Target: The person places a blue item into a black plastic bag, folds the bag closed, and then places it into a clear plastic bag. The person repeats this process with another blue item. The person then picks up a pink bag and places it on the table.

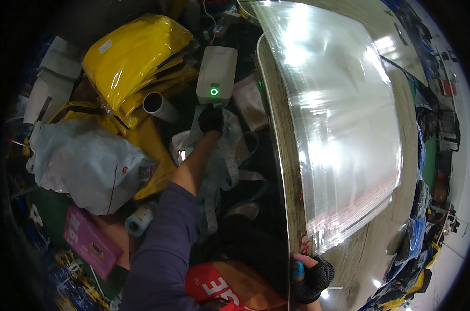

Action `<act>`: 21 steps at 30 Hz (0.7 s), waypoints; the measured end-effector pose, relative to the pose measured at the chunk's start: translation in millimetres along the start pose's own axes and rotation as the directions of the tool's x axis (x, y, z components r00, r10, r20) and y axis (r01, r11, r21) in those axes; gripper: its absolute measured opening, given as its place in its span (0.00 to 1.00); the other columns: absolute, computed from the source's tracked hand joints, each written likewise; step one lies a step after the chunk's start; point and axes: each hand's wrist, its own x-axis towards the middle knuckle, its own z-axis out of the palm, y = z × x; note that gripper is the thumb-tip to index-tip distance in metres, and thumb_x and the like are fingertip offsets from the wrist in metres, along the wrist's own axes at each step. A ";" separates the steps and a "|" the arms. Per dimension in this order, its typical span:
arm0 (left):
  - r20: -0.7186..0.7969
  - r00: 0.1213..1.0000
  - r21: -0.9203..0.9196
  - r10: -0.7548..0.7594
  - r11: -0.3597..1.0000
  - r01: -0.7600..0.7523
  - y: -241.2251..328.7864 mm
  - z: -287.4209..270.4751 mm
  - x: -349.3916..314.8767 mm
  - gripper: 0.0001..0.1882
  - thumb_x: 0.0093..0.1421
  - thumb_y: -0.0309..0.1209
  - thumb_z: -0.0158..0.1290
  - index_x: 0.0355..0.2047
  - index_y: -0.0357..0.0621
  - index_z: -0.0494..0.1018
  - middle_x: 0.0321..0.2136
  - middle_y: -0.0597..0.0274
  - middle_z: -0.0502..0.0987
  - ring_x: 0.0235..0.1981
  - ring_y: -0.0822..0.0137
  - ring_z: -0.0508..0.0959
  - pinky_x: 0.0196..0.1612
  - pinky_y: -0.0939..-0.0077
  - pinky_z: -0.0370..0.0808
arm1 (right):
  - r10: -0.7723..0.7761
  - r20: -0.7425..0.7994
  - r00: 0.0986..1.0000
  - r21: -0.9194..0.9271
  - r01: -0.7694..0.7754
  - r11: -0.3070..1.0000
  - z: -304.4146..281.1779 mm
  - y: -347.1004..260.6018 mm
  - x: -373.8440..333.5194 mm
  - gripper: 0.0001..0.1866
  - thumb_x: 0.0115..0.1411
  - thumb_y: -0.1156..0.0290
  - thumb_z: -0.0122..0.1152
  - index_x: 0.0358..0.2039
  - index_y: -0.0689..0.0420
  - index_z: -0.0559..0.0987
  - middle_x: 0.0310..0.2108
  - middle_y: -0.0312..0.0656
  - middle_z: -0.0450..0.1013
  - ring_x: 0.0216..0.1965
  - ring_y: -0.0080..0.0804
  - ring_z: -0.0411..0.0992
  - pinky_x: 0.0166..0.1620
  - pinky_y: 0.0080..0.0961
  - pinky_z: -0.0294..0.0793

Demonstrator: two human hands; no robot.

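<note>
My left hand (211, 120), in a black glove, reaches to the front end of a white label printer (217, 70) with a lit green ring. Its fingers look bunched at the printer's front; what they grip is too dark to make out. A pale strip of labels (228, 166) trails down below the hand in loops. At the table's near edge, my right hand (316, 280), in a black fingerless glove, is closed around a small blue object (297, 269) of unclear kind. Beside it on the wood-grain table (349, 267) lies a stack of clear plastic bags (343, 129).
Left of the printer are yellow plastic-wrapped packages (136, 57), a white cardboard tube (160, 106) and a large grey plastic bag (90, 160). Lower left hold a purple box (92, 241) and a roll of clear film (140, 220). A cable (209, 15) runs behind the printer.
</note>
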 end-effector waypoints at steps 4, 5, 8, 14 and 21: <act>0.083 0.990 -0.110 0.113 0.988 -0.104 21.6 -16.5 -43.5 0.22 0.56 0.43 0.48 0.46 0.42 0.72 0.39 0.44 0.77 0.41 0.45 0.76 0.45 0.54 0.72 | 0.102 0.011 0.995 0.123 -0.102 0.987 2.6 -1.8 -4.9 0.17 0.59 0.58 0.58 0.32 0.60 0.81 0.23 0.43 0.74 0.28 0.34 0.73 0.34 0.26 0.68; 0.170 0.973 -0.119 0.158 0.983 -0.139 23.3 -23.1 -59.5 0.23 0.56 0.43 0.49 0.47 0.42 0.72 0.39 0.44 0.77 0.41 0.45 0.76 0.46 0.54 0.72 | 0.094 -0.019 0.995 0.150 -0.090 0.985 4.0 -2.3 -5.3 0.17 0.59 0.58 0.57 0.32 0.61 0.81 0.24 0.43 0.74 0.29 0.34 0.73 0.35 0.26 0.69; 0.141 0.966 -0.159 0.219 0.968 -0.196 9.9 -51.0 -119.0 0.21 0.55 0.42 0.51 0.45 0.41 0.72 0.38 0.46 0.77 0.40 0.46 0.76 0.43 0.55 0.72 | 0.075 -0.087 0.993 0.103 -0.065 0.993 7.9 -2.4 -3.0 0.15 0.58 0.58 0.57 0.33 0.58 0.81 0.22 0.44 0.75 0.24 0.37 0.73 0.32 0.29 0.70; -0.144 0.988 -0.126 0.058 0.989 -0.076 -81.9 -116.2 -198.3 0.14 0.54 0.37 0.53 0.38 0.42 0.73 0.33 0.49 0.76 0.35 0.49 0.75 0.39 0.59 0.71 | 0.094 -0.176 0.980 0.075 -0.082 0.994 15.3 -26.1 1.8 0.16 0.60 0.60 0.55 0.37 0.60 0.79 0.30 0.46 0.76 0.30 0.39 0.74 0.35 0.30 0.72; -0.077 0.991 -0.117 0.114 0.986 -0.122 -120.8 -152.5 -163.3 0.16 0.52 0.35 0.54 0.40 0.42 0.73 0.39 0.48 0.75 0.45 0.50 0.73 0.48 0.57 0.69 | 0.075 0.285 0.956 0.838 -0.286 0.464 175.9 -84.8 13.9 0.35 0.56 0.66 0.58 0.61 0.65 0.58 0.56 0.58 0.61 0.58 0.49 0.63 0.58 0.35 0.63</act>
